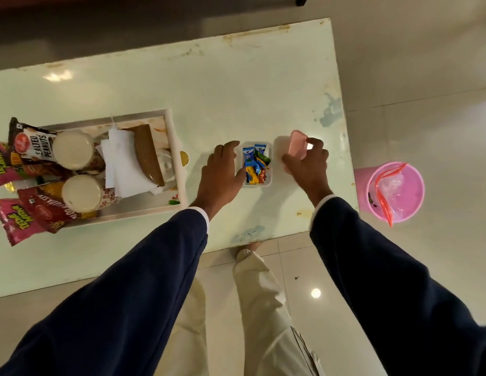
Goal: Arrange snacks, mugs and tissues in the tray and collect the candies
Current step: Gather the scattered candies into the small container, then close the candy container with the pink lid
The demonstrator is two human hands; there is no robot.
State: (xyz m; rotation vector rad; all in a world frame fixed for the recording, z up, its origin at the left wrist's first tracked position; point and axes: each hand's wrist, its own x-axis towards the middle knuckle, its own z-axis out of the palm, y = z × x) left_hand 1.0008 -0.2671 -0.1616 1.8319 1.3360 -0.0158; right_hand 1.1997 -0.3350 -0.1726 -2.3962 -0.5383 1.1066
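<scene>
Head view, and we've got our right grip (307, 158) wrapped round the pink lid (297, 148), tilted up just right of the clear candy box (256, 164). Our left grip (221, 169) is spread open, fingers pressed against the box's left wall. Wrapped candies (255, 165) fill it. Further left on the pale surface (236, 90) sits the white tray (171, 126), carrying two mugs (73, 153), tissues (122, 164) and snack packets (33, 142). A pink bin (393, 191) stands on the floor to our right.
</scene>
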